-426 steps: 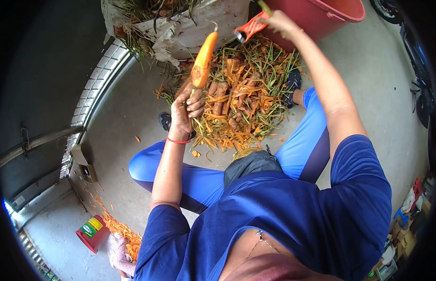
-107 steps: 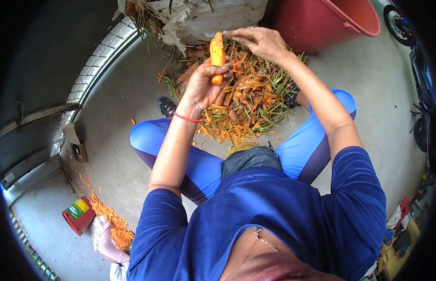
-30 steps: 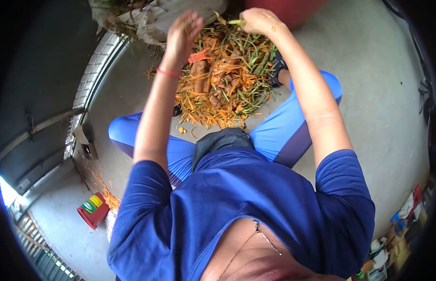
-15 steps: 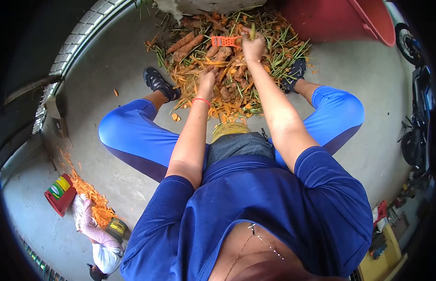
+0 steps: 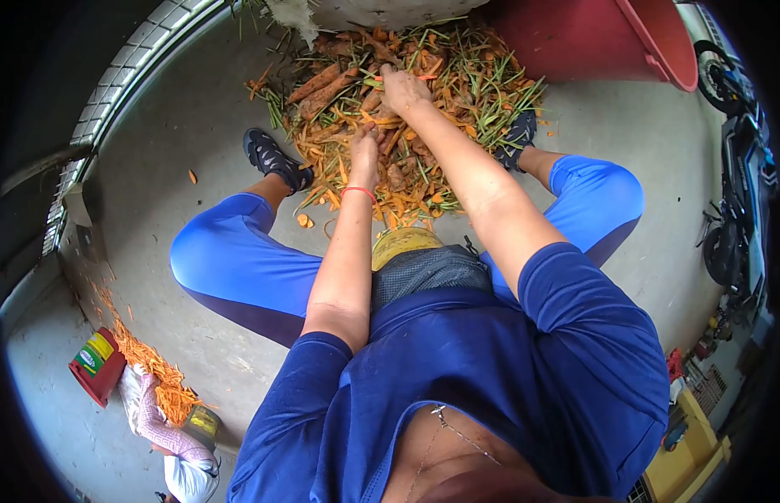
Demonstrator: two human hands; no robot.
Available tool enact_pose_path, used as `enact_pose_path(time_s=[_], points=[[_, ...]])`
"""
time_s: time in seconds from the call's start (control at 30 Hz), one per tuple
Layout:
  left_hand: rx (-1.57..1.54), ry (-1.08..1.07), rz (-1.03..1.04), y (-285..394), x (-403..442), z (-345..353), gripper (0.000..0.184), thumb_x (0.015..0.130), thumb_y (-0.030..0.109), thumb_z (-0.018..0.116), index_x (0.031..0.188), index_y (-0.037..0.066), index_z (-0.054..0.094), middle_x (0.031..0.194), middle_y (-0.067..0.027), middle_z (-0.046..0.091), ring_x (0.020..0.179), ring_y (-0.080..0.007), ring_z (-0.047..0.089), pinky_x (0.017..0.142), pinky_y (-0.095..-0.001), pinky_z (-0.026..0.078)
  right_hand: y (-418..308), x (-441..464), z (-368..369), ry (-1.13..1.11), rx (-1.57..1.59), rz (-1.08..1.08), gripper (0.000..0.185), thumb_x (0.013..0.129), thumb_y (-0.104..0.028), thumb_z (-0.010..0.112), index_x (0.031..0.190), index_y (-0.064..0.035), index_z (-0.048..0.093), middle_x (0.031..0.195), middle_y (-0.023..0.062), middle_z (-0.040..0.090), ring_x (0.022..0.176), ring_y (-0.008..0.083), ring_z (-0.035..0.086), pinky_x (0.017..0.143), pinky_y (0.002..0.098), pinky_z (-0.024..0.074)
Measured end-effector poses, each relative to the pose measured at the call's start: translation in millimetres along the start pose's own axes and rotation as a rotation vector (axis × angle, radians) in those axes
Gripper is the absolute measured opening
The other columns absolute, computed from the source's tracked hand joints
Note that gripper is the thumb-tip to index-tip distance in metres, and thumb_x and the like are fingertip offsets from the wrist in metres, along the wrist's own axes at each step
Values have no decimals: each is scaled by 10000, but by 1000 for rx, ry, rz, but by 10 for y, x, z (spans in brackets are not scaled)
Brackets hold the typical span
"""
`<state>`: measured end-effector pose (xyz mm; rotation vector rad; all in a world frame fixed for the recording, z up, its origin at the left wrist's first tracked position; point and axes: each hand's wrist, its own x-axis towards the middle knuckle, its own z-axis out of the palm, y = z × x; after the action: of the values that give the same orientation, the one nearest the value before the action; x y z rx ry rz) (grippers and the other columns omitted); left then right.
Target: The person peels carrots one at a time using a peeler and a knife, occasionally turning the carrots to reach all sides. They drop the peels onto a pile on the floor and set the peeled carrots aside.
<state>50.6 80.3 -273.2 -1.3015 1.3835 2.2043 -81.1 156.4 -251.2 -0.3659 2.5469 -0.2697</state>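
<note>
Over thin, curled peelings (image 5: 406,204) are left hand (image 5: 365,149) and right hand (image 5: 401,92) — both grips unreadable.

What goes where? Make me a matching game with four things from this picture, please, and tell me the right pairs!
Things
1. Large red plastic bucket
2. Thin red band
3. Messy heap of carrots, orange peelings and green stalks
4. Small red container with a yellow-and-green label

Places
A. Around the wrist of the left hand
B. In the lower left part of the picture
C. Cut off by the picture's top edge
D. On the floor between the two dark shoes

Right pairs
1-C, 2-A, 3-D, 4-B
</note>
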Motion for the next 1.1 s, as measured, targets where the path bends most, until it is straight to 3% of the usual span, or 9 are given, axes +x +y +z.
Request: enact_pose_path(time_s=[0.17,0.27,0.4,0.53,0.63,0.73,0.83,1.0,1.1], points=[[-18,3,22,-129,105,28,374,993,161,459,1348,46,462,1085,-66,573,889,-126,570,759,-262,492,434,-321,-345,64,163,80,577,811,-430,687,1194,-40,501,995,188,669,918,320,666,827,425,529],[19,-62,38,-93,46,147,400,1001,181,447,1382,60,433,1154,-82,556,967,-156,568,817,-280,491,809,-515,-571,260,210,-133,573,765,-485,717,1108,-50,571,969,169,678,891,292,667,811,377,510],[-325,-304,20,174,-210,393,503,1005,282,441,1422,20,338,1394,-146,426,1242,-275,475,1038,-385,419,777,-996,-1290,116,355,-330,452,798,-350,762,1051,-47,541,878,33,566,799,93,545,726,269,466],[-551,-581,177,483,-485,530,585,966,380,495,1397,12,348,1410,-158,402,1263,-301,453,1067,-415,400,704,-1427,-1644,-85,489,-492,435,768,-318,796,1000,-53,541,878,-9,538,866,108,519,762,262,430],[-720,-781,226,693,-728,559,631,915,418,571,1376,33,379,1375,-154,420,1241,-291,466,1062,-442,404,728,-1607,-1737,-435,956,-327,334,787,-295,777,924,-96,547,781,-52,507,713,63,463,642,244,386],[-849,-926,183,823,-830,516,651,888,406,629,1378,44,399,1351,-141,445,1206,-269,495,1017,-425,451,745,-1544,-1695,-334,865,-469,299,805,-312,755,868,-109,545,736,-65,492,648,57,424,590,240,355],[-589,-718,361,806,-766,496,674,886,423,633,1387,46,385,1330,-134,468,1172,-257,526,973,-399,487,793,-1406,-1670,-164,623,-471,345,808,-374,746,813,-101,535,717,-48,482,657,60,427,600,248,364],[-386,-512,497,796,-761,655,500,916,141,625,1357,55,407,1275,-128,538,1071,-254,629,822,-301,583,1017,-1268,-1545,189,682,-627,411,834,-337,725,1112,-64,594,968,16,638,810,98,568,754,275,480],[-270,-559,464,733,-779,835,455,928,141,606,1335,57,422,1215,-125,582,1038,-239,645,835,-311,579,1065,-1380,-1560,374,789,-451,368,833,-229,734,1123,-56,588,985,-16,613,848,76,512,751,251,457]])
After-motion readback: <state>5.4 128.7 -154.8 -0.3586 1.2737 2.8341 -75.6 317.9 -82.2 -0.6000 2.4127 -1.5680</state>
